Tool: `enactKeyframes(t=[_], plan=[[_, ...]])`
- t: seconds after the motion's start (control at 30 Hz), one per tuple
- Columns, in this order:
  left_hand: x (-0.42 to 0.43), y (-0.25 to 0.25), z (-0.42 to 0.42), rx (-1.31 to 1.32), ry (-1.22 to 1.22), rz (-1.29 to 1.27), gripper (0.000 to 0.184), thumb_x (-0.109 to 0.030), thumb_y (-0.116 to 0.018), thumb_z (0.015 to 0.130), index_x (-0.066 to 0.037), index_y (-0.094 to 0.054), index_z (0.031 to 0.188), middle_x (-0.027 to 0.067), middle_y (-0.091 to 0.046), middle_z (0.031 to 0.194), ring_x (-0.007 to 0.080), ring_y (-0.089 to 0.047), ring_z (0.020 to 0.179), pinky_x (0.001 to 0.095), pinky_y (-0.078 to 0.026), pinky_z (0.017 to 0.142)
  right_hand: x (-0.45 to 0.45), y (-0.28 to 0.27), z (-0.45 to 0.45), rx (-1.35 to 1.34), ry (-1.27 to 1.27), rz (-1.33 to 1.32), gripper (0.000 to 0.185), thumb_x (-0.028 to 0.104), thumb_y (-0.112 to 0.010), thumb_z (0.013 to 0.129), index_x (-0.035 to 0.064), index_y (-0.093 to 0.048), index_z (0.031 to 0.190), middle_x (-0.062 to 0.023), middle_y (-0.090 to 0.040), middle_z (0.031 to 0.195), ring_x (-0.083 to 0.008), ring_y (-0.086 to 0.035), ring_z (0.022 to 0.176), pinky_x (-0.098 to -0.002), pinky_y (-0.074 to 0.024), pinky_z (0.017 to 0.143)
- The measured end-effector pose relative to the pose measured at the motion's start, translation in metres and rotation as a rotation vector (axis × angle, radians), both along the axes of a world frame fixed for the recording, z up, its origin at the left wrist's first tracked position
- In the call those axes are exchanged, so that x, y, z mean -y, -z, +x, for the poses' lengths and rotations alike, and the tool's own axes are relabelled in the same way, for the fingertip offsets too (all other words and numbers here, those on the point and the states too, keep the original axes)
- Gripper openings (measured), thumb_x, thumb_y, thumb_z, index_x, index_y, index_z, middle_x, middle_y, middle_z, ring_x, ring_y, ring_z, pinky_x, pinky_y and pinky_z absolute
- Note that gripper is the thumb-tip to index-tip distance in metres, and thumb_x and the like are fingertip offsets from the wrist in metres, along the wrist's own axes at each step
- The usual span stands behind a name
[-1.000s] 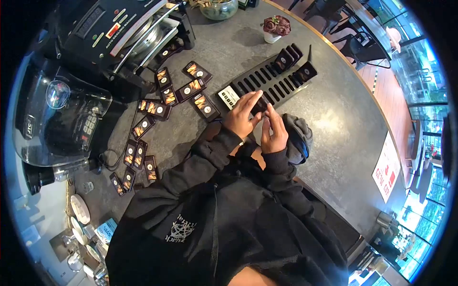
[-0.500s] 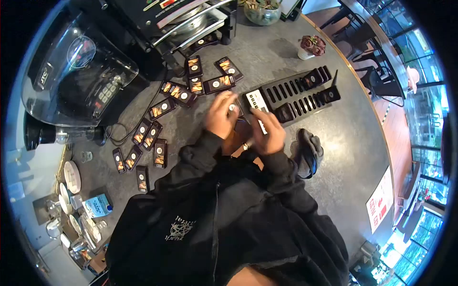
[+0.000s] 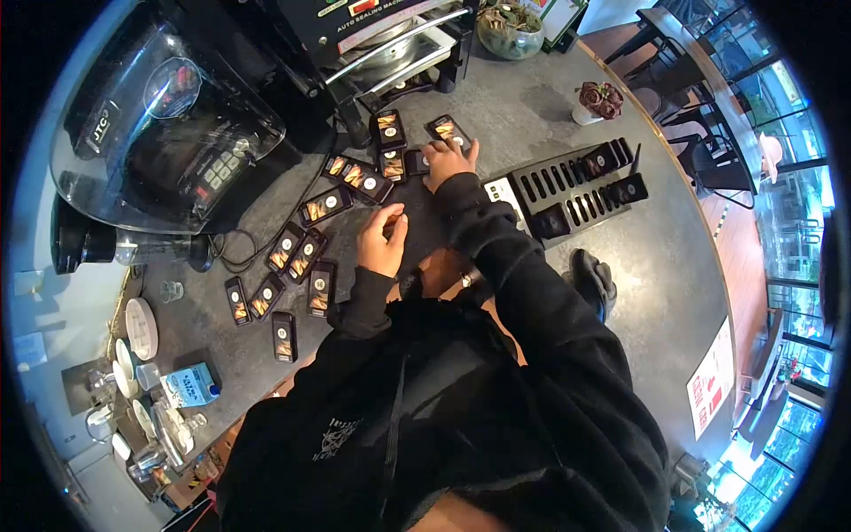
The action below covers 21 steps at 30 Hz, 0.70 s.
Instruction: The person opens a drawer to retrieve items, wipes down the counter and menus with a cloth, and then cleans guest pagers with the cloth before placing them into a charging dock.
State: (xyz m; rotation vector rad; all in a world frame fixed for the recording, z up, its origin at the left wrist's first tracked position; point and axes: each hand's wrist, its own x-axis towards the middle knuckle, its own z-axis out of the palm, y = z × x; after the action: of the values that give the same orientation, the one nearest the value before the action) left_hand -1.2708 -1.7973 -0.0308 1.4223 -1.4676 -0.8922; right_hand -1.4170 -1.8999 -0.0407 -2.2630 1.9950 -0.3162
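My right hand reaches forward over a black pager in the top group, its fingers bent over it and hiding most of it. My left hand hovers above the counter nearer my body, thumb and fingers apart, with nothing visible between them. Several similar pagers, with number labels and orange pictures, lie scattered to the left, among them one pager just beyond my left hand. Right of my right forearm is a slotted charging base holding a few black pagers. My sleeve partly covers its white keypad.
A sealing machine stands at the back, a blender with a clear cover at the left. A small potted plant and a glass bowl are beyond the base. A dark bundle and a red-printed sign lie right.
My right hand has left the keypad and reached forward-left to the pager group. My left hand has drawn back left, away from the base. The view has shifted slightly.
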Motion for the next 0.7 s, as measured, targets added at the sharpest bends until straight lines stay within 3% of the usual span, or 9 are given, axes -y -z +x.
enactKeyframes(t=[0.17, 0.2, 0.23, 0.33, 0.4, 0.47, 0.6, 0.63, 0.7], plan=[[0.012, 0.006, -0.001, -0.100, 0.057, 0.068, 0.025, -0.016, -0.056, 0.089, -0.002, -0.059, 0.109, 0.0128, -0.063, 0.101, 0.0205, -0.063, 0.090, 0.0290, -0.049, 0.080, -0.004, -0.004, -0.010, 0.017, 0.011, -0.234, 0.042, 0.020, -0.066, 0.070, 0.0101, -0.058, 0.110, -0.0067, -0.059, 0.104, -0.0259, -0.053, 0.103, -0.0568, -0.0216, 0.101], [0.015, 0.008, -0.002, -0.229, 0.093, 0.083, 0.029, -0.019, -0.052, 0.092, 0.000, -0.056, 0.113, 0.0121, -0.061, 0.108, 0.0196, -0.060, 0.097, 0.0293, -0.046, 0.085, -0.009, -0.008, -0.013, 0.094, 0.005, -0.393, 0.042, 0.023, -0.068, 0.069, 0.0089, -0.059, 0.108, -0.0084, -0.059, 0.100, -0.0262, -0.054, 0.099, -0.0550, -0.0244, 0.099], [0.019, 0.007, -0.004, -0.358, 0.130, 0.101, 0.034, -0.022, -0.048, 0.095, 0.003, -0.054, 0.117, 0.0114, -0.058, 0.115, 0.0187, -0.057, 0.104, 0.0297, -0.044, 0.090, -0.016, -0.018, -0.015, 0.175, 0.032, -0.412, 0.051, 0.029, -0.071, 0.067, 0.0086, -0.056, 0.112, -0.0089, -0.058, 0.101, -0.0280, -0.054, 0.098, -0.0472, -0.0305, 0.095], [0.026, 0.001, -0.020, -0.614, 0.156, 0.206, 0.041, -0.026, -0.041, 0.098, 0.004, -0.045, 0.126, 0.0114, -0.052, 0.125, 0.0198, -0.051, 0.114, 0.0324, -0.039, 0.097, -0.046, -0.049, -0.016, 0.392, 0.148, -0.331, 0.051, 0.034, -0.072, 0.066, 0.0060, -0.058, 0.107, -0.0111, -0.059, 0.093, -0.0306, -0.055, 0.091, -0.0419, -0.0367, 0.088], [0.026, 0.001, -0.033, -0.664, 0.174, 0.230, 0.042, -0.029, -0.040, 0.098, 0.001, -0.045, 0.127, 0.0097, -0.051, 0.125, 0.0199, -0.050, 0.114, 0.0341, -0.039, 0.097, -0.066, -0.068, -0.019, 0.407, 0.210, -0.380, 0.053, 0.038, -0.073, 0.064, 0.0035, -0.060, 0.102, -0.0132, -0.059, 0.088, -0.0319, -0.055, 0.086, -0.0395, -0.0408, 0.079], [0.017, -0.035, -0.051, -1.118, 0.112, 0.546, 0.042, -0.034, -0.044, 0.096, -0.002, -0.050, 0.123, 0.0095, -0.056, 0.116, 0.0177, -0.053, 0.106, 0.0323, -0.041, 0.090, -0.083, -0.077, -0.025, 0.476, 0.264, -0.381, 0.054, 0.040, -0.073, 0.065, 0.0003, -0.060, 0.099, -0.0149, -0.058, 0.085, -0.0319, -0.057, 0.079, -0.0387, -0.0458, 0.070], [0.017, -0.014, -0.063, -1.479, 0.447, 0.765, 0.035, -0.033, -0.038, 0.097, -0.005, -0.053, 0.112, 0.0073, -0.059, 0.110, 0.0215, -0.056, 0.100, 0.0364, -0.046, 0.087, -0.114, -0.088, -0.035, 0.593, 0.378, -0.358, 0.049, 0.030, -0.077, 0.066, -0.0008, -0.060, 0.100, -0.0146, -0.058, 0.085, -0.0301, -0.059, 0.075, -0.0355, -0.0485, 0.066], [0.009, -0.037, -0.073, -1.639, 0.535, 0.775, 0.035, -0.032, -0.036, 0.098, -0.005, -0.052, 0.114, 0.0081, -0.059, 0.108, 0.0219, -0.057, 0.099, 0.0367, -0.047, 0.086, -0.120, -0.090, -0.038, 0.614, 0.395, -0.351, 0.047, 0.026, -0.077, 0.067, -0.0011, -0.060, 0.101, -0.0149, -0.058, 0.087, -0.0298, -0.059, 0.076, -0.0344, -0.0490, 0.065], [0.004, -0.047, -0.083, -1.606, 0.532, 0.848, 0.035, -0.032, -0.036, 0.098, -0.005, -0.050, 0.116, 0.0079, -0.058, 0.108, 0.0222, -0.057, 0.098, 0.0368, -0.047, 0.087, -0.134, -0.094, -0.048, 0.648, 0.394, -0.396, 0.044, 0.022, -0.076, 0.069, -0.0008, -0.060, 0.103, -0.0155, -0.059, 0.090, -0.0297, -0.060, 0.078, -0.0337, -0.0491, 0.067]])
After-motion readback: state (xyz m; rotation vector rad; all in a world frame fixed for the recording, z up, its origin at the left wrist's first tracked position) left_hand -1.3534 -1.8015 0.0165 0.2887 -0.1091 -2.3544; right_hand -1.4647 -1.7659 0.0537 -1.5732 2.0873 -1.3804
